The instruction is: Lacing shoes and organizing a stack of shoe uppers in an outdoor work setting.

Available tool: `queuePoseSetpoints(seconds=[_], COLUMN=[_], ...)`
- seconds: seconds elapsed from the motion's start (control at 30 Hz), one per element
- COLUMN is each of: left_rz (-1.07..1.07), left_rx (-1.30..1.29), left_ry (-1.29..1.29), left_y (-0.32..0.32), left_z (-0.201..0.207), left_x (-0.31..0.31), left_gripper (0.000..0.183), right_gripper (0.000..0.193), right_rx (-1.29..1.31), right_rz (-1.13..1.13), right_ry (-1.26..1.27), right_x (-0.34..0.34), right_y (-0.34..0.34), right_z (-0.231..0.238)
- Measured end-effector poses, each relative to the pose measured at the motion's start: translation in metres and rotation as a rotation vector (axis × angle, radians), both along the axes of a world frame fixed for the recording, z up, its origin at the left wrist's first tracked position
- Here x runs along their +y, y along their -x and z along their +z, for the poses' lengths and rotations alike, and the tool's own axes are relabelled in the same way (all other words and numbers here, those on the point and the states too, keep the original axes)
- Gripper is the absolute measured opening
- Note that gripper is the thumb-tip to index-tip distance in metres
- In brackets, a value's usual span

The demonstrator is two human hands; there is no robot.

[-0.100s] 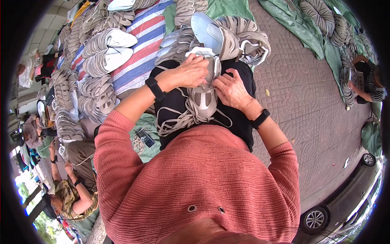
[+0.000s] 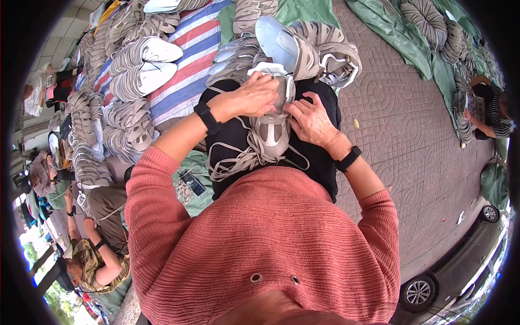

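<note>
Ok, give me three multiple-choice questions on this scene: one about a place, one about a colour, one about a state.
1. Where does the grey shoe rest?
A. on the person's lap
B. on the car
C. on the striped sheet

2. What colour is the sweater?
A. blue
B. salmon red
C. white

3. How are the hands placed?
A. both on the shoe
B. one raised in the air
C. both behind the back

Answers: 1 A, it lies on the dark trousers; 2 B, the knit looks salmon red; 3 A, left hand and right hand both touch the shoe.
</note>
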State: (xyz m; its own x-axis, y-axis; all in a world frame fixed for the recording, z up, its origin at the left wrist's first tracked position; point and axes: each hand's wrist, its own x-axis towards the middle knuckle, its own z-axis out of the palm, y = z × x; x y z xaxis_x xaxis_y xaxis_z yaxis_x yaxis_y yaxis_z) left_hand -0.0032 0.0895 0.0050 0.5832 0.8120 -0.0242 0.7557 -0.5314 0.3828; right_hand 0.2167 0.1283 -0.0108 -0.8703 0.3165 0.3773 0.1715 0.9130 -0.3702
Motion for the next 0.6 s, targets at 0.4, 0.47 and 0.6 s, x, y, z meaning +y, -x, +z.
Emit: queuePoseSetpoints(seconds=[0.4,0.47,0.6], left_rz=[0.122,0.150,0.112], left_rx=[0.029,-0.018,-0.085], left_ry=[0.102,0.122,0.215], left_y=[-0.011,-0.014,-0.009], left_z=[0.008,0.011,0.022], left_x=[-0.002,-0.003,-0.004], left_gripper=[0.023,0.021,0.018], right_gripper=[0.010,0.009,0.011], right_rx=[-0.025,-0.025,-0.151], right_rz=[-0.085,-0.156,-0.248], right_ry=[-0.053,-0.036,0.021], right_x=[-0.009,-0.014,-0.021], right_y=[0.003,0.003,0.001], right_z=[-0.006,-0.006,-0.012])
